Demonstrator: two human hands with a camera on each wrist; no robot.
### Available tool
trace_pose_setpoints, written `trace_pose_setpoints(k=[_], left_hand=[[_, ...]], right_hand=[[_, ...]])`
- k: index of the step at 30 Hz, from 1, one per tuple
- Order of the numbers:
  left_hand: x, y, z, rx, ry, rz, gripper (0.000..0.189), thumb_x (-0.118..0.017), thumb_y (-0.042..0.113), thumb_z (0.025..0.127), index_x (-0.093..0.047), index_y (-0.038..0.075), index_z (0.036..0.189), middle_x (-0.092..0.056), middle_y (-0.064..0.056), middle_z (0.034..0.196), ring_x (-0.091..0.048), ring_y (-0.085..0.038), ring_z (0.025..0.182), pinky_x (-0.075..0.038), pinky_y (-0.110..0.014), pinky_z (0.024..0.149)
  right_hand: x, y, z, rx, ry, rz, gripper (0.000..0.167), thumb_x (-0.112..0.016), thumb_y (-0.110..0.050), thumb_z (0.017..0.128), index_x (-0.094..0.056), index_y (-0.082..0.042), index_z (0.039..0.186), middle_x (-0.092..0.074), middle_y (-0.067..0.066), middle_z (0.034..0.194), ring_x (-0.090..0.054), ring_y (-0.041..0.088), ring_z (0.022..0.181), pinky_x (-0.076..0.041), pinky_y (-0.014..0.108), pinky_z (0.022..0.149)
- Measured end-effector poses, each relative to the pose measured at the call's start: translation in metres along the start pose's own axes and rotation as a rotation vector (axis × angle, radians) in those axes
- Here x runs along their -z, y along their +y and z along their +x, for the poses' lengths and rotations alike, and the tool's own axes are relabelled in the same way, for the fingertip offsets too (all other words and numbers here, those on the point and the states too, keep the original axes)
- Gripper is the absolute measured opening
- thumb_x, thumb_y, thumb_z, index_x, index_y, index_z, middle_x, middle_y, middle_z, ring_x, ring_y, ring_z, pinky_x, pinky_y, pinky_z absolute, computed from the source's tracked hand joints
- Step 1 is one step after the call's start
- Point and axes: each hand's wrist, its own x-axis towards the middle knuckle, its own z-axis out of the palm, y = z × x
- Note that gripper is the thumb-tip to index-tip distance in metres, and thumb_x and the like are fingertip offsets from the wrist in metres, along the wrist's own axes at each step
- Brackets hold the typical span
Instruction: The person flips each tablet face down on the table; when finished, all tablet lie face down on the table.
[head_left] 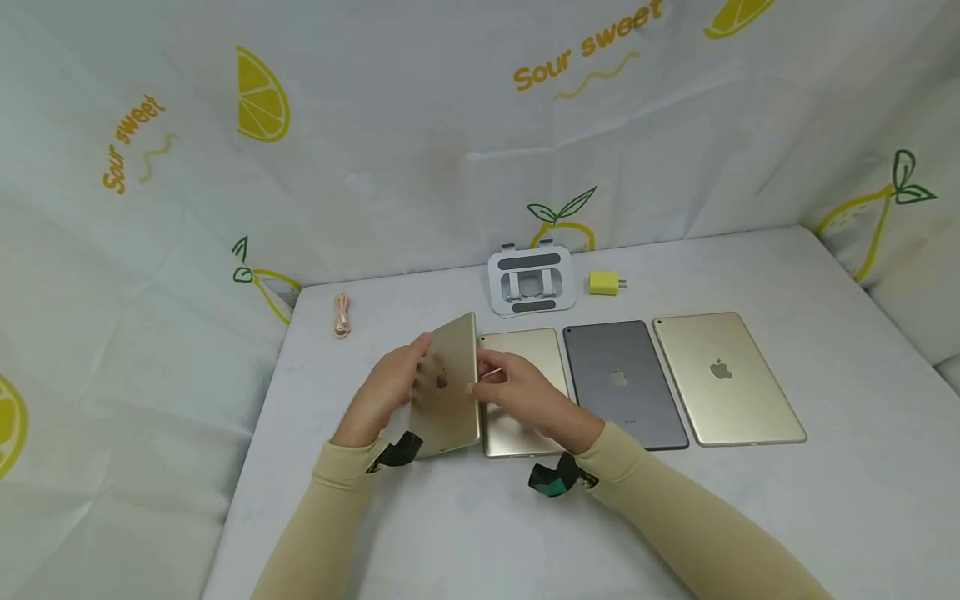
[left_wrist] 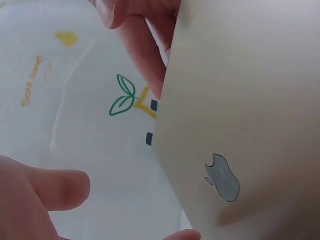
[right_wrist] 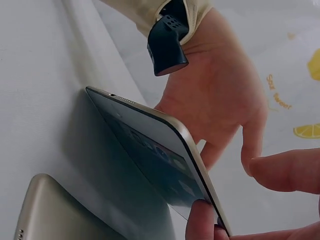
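Note:
A gold tablet (head_left: 446, 392) stands steeply tilted on the table, its apple-marked back to the left and its dark screen (right_wrist: 150, 145) toward the right. My right hand (head_left: 528, 396) pinches its right edge, with a fingertip against the screen side in the right wrist view. My left hand (head_left: 382, 387) is by the back of the tablet, fingers extended and palm toward it. In the left wrist view, the left thumb (left_wrist: 62, 190) stands apart from the tablet. Beneath my right hand lies another gold tablet (head_left: 525, 342), partly covered by the hand.
A grey tablet (head_left: 618, 375) and another gold tablet (head_left: 723, 379) lie face down to the right. Behind them are a white folding stand (head_left: 532, 262) and a yellow charger plug (head_left: 602, 282). A pink coiled cable (head_left: 342, 317) lies at the back left. A printed cloth (head_left: 420, 167) hangs behind the table.

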Motion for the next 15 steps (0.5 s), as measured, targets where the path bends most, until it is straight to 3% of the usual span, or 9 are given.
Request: trace_pose_setpoints(k=[3, 6, 9, 11, 13, 15], left_hand=[[0.003, -0.0012, 0.0007, -0.003, 0.015, 0.043, 0.076, -0.033, 0.064, 0.111, -0.056, 0.003, 0.149, -0.059, -0.018, 0.14, -0.058, -0.034, 0.122, -0.054, -0.046, 0.096], [0.0049, -0.002, 0.0001, -0.011, 0.031, 0.083, 0.072, -0.035, 0.062, 0.112, -0.06, 0.001, 0.141, -0.06, -0.017, 0.124, -0.057, -0.032, 0.114, -0.051, -0.044, 0.093], [0.0067, -0.0029, -0.0015, -0.024, 0.031, 0.109, 0.074, -0.035, 0.062, 0.112, -0.058, 0.001, 0.148, -0.061, -0.021, 0.14, -0.057, -0.037, 0.132, -0.051, -0.055, 0.108], [0.0081, -0.0035, -0.0021, -0.028, 0.031, 0.124, 0.079, -0.035, 0.063, 0.111, -0.053, 0.0, 0.155, -0.056, -0.022, 0.156, -0.051, -0.041, 0.147, -0.044, -0.063, 0.12], [0.0097, -0.0044, -0.0028, -0.029, 0.028, 0.134, 0.083, -0.036, 0.065, 0.111, -0.047, -0.001, 0.16, -0.047, -0.022, 0.166, -0.043, -0.043, 0.155, -0.038, -0.066, 0.126], [0.011, -0.0049, -0.0029, -0.025, 0.028, 0.145, 0.085, -0.036, 0.067, 0.11, -0.047, -0.001, 0.16, -0.047, -0.022, 0.167, -0.043, -0.043, 0.156, -0.037, -0.065, 0.126]], right_hand=[[-0.0022, 0.0009, 0.0007, 0.0, -0.017, 0.001, 0.059, -0.068, -0.015, 0.1, -0.055, -0.005, 0.156, -0.069, 0.015, 0.125, -0.068, 0.03, 0.119, -0.06, 0.047, 0.098], [-0.0035, 0.0024, 0.0014, -0.008, -0.023, -0.006, 0.059, -0.068, -0.015, 0.099, -0.055, -0.003, 0.155, -0.07, 0.016, 0.125, -0.069, 0.029, 0.118, -0.061, 0.047, 0.097], [-0.0042, 0.0041, 0.0022, -0.024, -0.019, -0.019, 0.059, -0.07, -0.017, 0.099, -0.056, 0.0, 0.154, -0.071, 0.015, 0.126, -0.069, 0.027, 0.116, -0.061, 0.042, 0.095], [-0.005, 0.0048, 0.0026, -0.042, -0.02, -0.015, 0.061, -0.07, -0.018, 0.099, -0.054, 0.001, 0.155, -0.071, 0.016, 0.128, -0.069, 0.027, 0.117, -0.062, 0.041, 0.096], [-0.0063, 0.0062, 0.003, -0.059, -0.025, -0.003, 0.064, -0.071, -0.019, 0.099, -0.052, 0.002, 0.156, -0.071, 0.016, 0.129, -0.07, 0.026, 0.117, -0.062, 0.041, 0.098], [-0.008, 0.0079, 0.0037, -0.065, -0.034, 0.008, 0.064, -0.071, -0.019, 0.099, -0.051, 0.004, 0.156, -0.071, 0.016, 0.129, -0.07, 0.024, 0.117, -0.061, 0.041, 0.099]])
